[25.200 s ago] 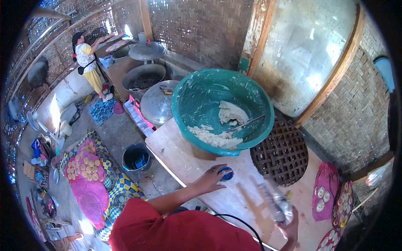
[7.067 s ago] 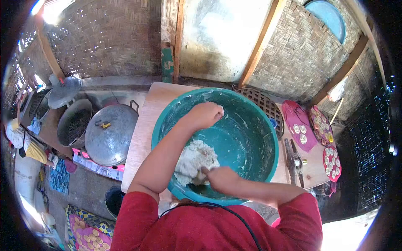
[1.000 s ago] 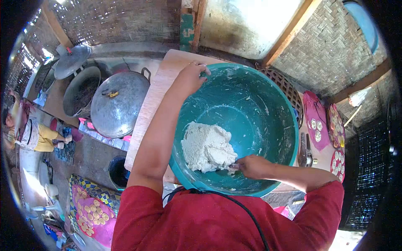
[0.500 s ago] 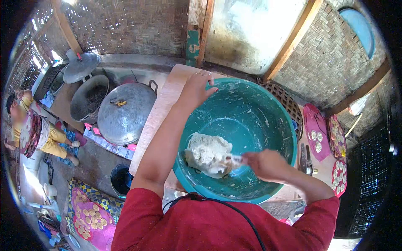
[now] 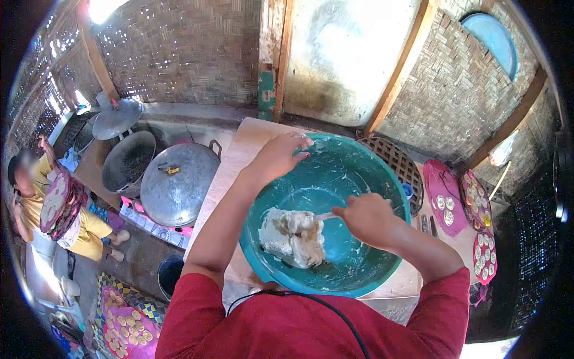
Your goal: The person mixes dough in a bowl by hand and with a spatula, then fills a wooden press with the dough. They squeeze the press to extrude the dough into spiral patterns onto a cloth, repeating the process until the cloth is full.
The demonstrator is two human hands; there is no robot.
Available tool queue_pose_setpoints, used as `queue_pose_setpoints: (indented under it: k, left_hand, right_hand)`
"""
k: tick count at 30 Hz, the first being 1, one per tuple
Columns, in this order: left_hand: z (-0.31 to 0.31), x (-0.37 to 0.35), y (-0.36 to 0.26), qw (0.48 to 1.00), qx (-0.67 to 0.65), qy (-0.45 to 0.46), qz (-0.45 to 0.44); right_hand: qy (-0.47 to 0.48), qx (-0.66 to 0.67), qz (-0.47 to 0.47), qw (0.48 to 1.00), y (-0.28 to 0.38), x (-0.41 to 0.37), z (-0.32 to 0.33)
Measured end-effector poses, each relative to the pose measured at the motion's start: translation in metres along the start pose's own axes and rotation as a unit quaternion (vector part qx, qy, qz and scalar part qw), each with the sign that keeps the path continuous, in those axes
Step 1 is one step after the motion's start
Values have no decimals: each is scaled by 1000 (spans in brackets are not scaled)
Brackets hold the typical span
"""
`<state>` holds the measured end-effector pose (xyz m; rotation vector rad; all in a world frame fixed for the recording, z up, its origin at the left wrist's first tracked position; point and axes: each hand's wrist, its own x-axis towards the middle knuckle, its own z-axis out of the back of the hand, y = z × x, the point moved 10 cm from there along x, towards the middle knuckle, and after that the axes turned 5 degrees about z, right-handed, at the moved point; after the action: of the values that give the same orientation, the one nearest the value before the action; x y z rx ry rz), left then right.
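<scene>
A big green plastic basin (image 5: 359, 157) stands before me, its inner wall streaked with white residue. At its lower left lies a lump of pale, floury dough (image 5: 278, 236), partly wet and sticky. My right hand (image 5: 372, 222) is closed around the thin handle of a pale spoon (image 5: 326, 216), held above the basin's middle. The spoon's head is in the dough and coated with it, so its exact shape is hidden. My left hand (image 5: 278, 157) grips the basin's upper left rim, thumb toward the inside.
The basin rests on a wooden table (image 5: 236, 146). Left are a large lidded pot (image 5: 179, 194) and an open blackened pan (image 5: 128, 158). A woven basket (image 5: 391, 157) and trays of round pieces (image 5: 484, 254) lie right. Another person (image 5: 72, 209) carries a tray at far left.
My right hand has moved up slightly, and the spoon has turned over part of the dough. The left hand stays on the rim. The other person has raised an arm.
</scene>
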<state>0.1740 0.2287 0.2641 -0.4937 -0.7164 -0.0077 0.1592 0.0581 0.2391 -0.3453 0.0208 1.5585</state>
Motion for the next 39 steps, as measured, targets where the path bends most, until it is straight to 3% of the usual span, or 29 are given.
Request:
queue_pose_setpoints:
  k: [2, 4, 6, 7, 9, 12, 16, 18, 21, 24, 27, 29, 31, 34, 35, 37, 39]
  left_hand:
    - [-2, 2, -13, 990, -76, 100, 68]
    - [-3, 0, -24, 987, -87, 107, 86]
    - [-6, -2, -35, 984, -96, 112, 102]
    - [-8, -2, -49, 989, -74, 111, 67]
    - [-18, -6, -64, 992, -52, 113, 32]
    - [-39, -10, -68, 985, 19, 172, 7]
    - [-51, -13, -15, 989, -46, 114, 81]
    - [-71, -23, 22, 981, -5, 148, 122]
    - [-71, -28, 35, 978, 7, 159, 138]
    - [-67, -32, 39, 975, 0, 162, 150]
    - [-58, -31, 37, 975, -23, 151, 162]
    - [-58, -30, 37, 978, -40, 133, 158]
    - [-57, -25, 34, 985, -34, 121, 119]
    - [-52, -20, 28, 988, -35, 112, 98]
    - [-48, -19, 26, 989, -40, 103, 96]
    - [-43, -18, 24, 987, -44, 108, 107]
    - [-42, -17, 22, 985, -50, 114, 118]
  right_hand:
    - [-20, -19, -19, 999, -2, -13, 20]
    - [-40, -31, -37, 998, 6, -10, 15]
    - [-83, 14, -186, 979, 5, 3, -24]
    - [-83, 15, -187, 979, 12, 4, -50]
    - [-45, 99, -58, 992, 46, 13, -100]
    - [-15, 102, -46, 994, 26, -9, -57]
    - [26, 52, -30, 998, 19, -35, 3]
    - [-44, 62, -73, 994, 20, -30, 20]
    - [-5, 68, -60, 996, 43, 17, -95]
    - [21, 97, -32, 995, 12, 23, -93]
    - [101, 29, -33, 994, -16, -10, -13]
    - [140, 6, -38, 989, -38, -16, 2]
    - [254, -15, -6, 967, -44, -21, -33]
    - [285, 7, -1, 958, -55, -12, -126]
    - [287, 9, -2, 958, -56, -12, -139]
    - [199, 133, 3, 971, -47, -2, -141]
    - [205, 175, 0, 963, -27, 5, -158]
